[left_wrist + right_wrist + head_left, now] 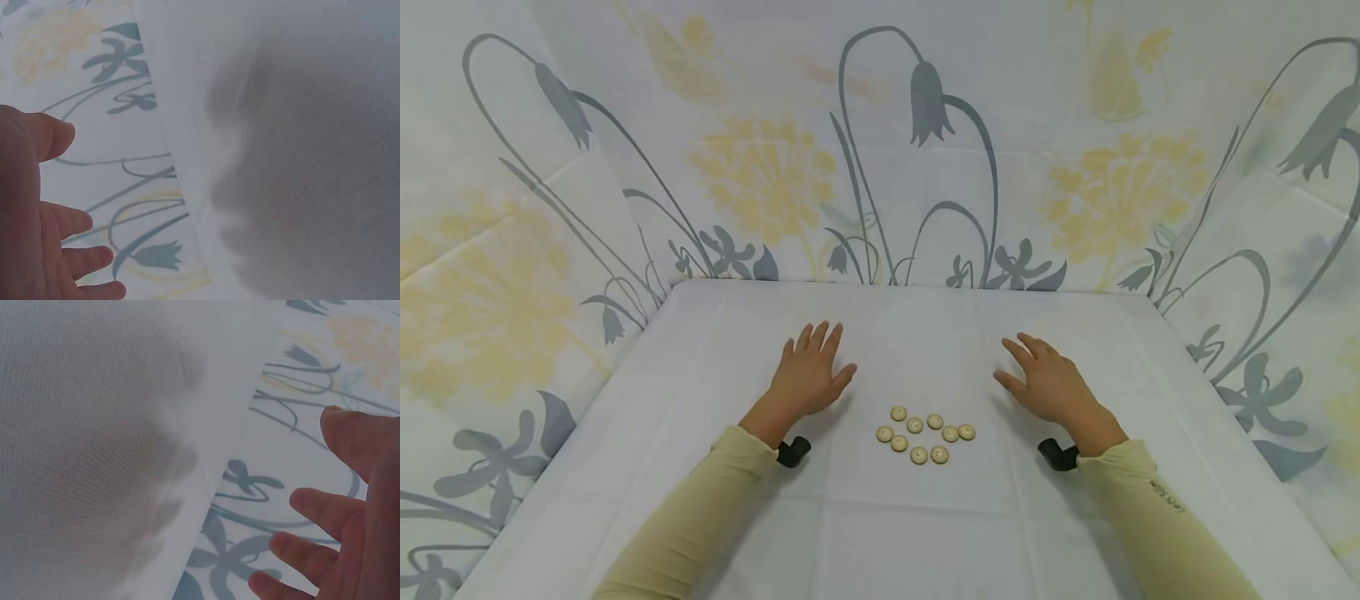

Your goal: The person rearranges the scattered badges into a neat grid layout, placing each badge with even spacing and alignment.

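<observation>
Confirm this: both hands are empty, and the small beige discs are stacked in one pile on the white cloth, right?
Wrong on one point: the head view shows the beige discs spread out flat, not stacked. The left hand and right hand are empty, and the discs are on the white cloth.

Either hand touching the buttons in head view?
No, white cloth shows between the buttons and both the left hand and the right hand.

head: bright, diffuse; faint shadows beside left hand (807,379), right hand (1054,385) | wrists: dimmer, greyer; soft-edged shadows across tabletop (925,542)
</observation>
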